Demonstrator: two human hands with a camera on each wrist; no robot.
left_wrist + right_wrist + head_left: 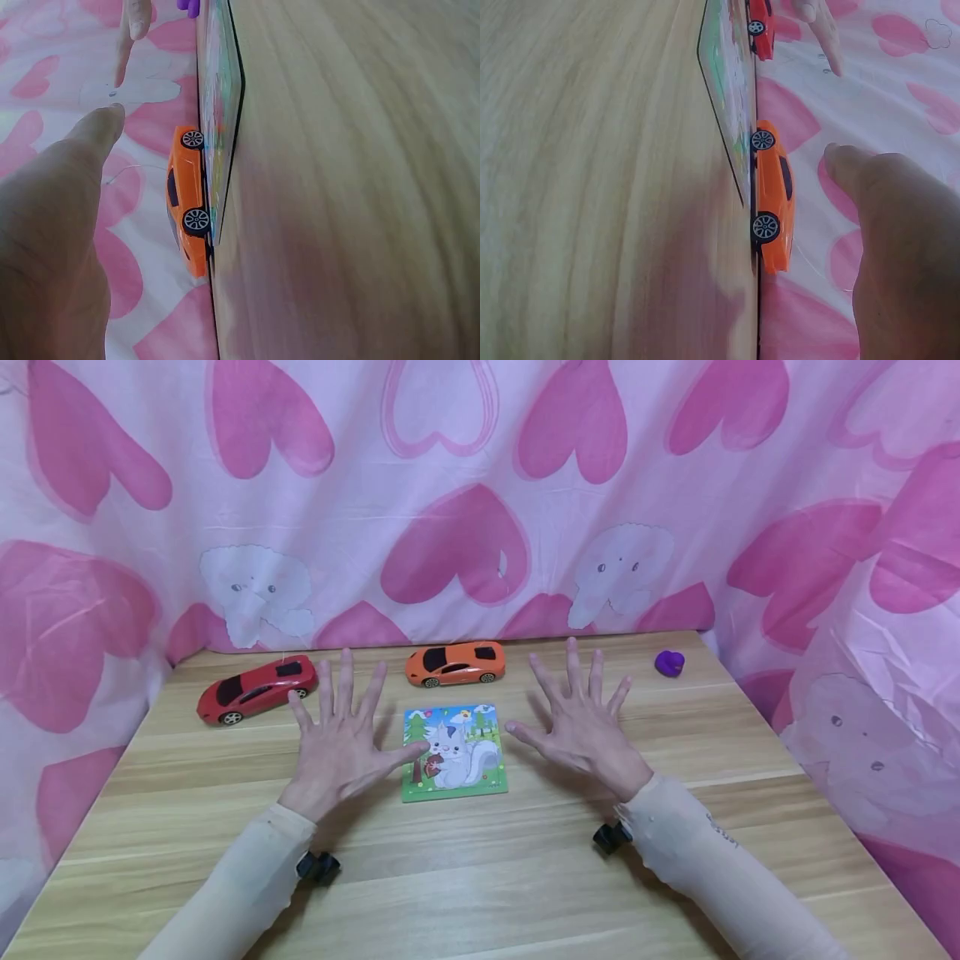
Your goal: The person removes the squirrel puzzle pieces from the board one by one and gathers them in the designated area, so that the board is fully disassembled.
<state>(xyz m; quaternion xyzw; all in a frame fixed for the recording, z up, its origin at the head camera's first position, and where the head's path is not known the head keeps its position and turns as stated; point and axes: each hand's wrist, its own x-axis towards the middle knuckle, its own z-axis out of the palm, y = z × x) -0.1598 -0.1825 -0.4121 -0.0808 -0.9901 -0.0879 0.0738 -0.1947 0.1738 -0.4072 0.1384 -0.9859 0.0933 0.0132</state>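
Note:
My left hand is spread above the table with fingers straight, its thumb over the left part of a squirrel picture puzzle. The wrist views show that hand raised off the wood. On the puzzle's right side my right hand is held likewise, fingers fanned out, holding nothing. Behind the puzzle stands an orange toy car, also visible in the left wrist view and the right wrist view. A red toy car sits left of it, close to the left fingertips in the head view.
A small purple object lies at the table's back right; its kind is unclear. The wooden table ends at a pink heart-patterned curtain at the back and sides. Each sleeve has a black wrist camera at its cuff.

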